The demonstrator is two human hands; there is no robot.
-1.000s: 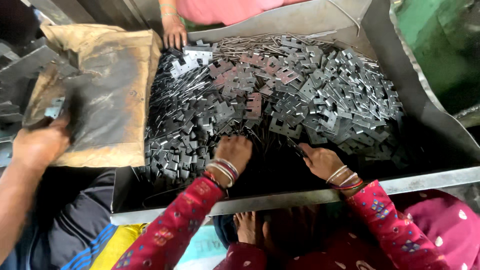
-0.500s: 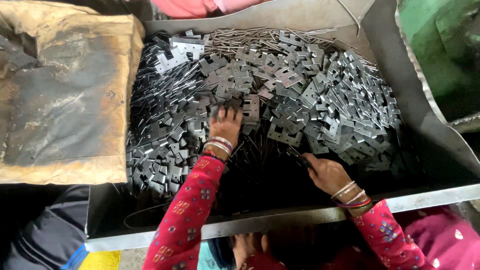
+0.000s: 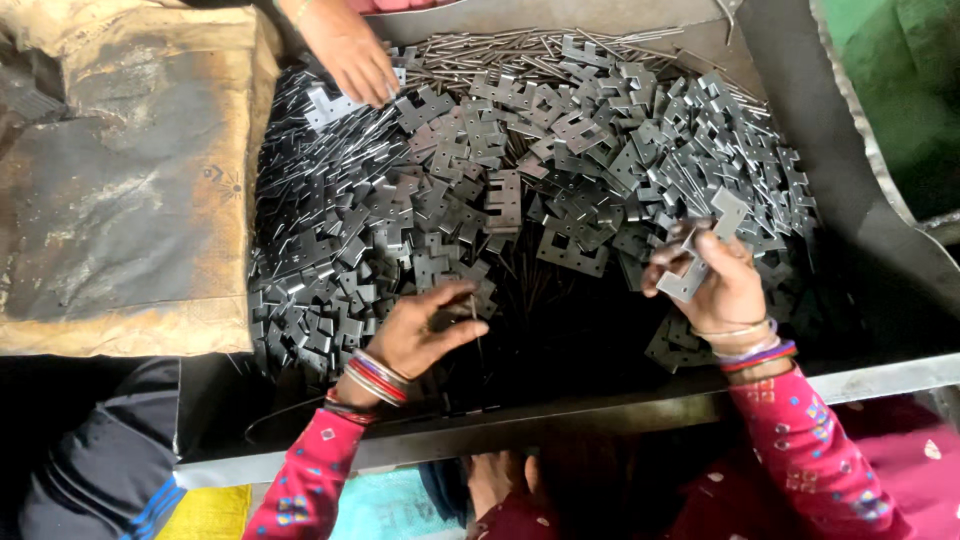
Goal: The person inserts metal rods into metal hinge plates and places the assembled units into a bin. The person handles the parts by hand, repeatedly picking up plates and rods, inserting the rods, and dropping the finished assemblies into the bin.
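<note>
Inside the metal tray (image 3: 860,250) full of hinge plates (image 3: 560,170), the right hand (image 3: 725,285) grips stiff, light plates (image 3: 705,255) by their edges, while the left hand (image 3: 425,330) pinches a thin pin (image 3: 474,312)

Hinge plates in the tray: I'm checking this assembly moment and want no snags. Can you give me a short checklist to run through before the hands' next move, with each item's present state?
1. Right hand has a hinge plate in its grip: ok, held above the pile.
2. Left hand has a thin pin pinched: ok, though it is small and partly blurred.
3. Pin lined up with the plate's knuckle: not ok, the two hands are apart.
4. Loose plates within reach: ok, heaped across the metal tray.
5. Spare pins available: ok, at the far edge.
6. Another person's hand clear of both hands: ok, at the far side.
</note>
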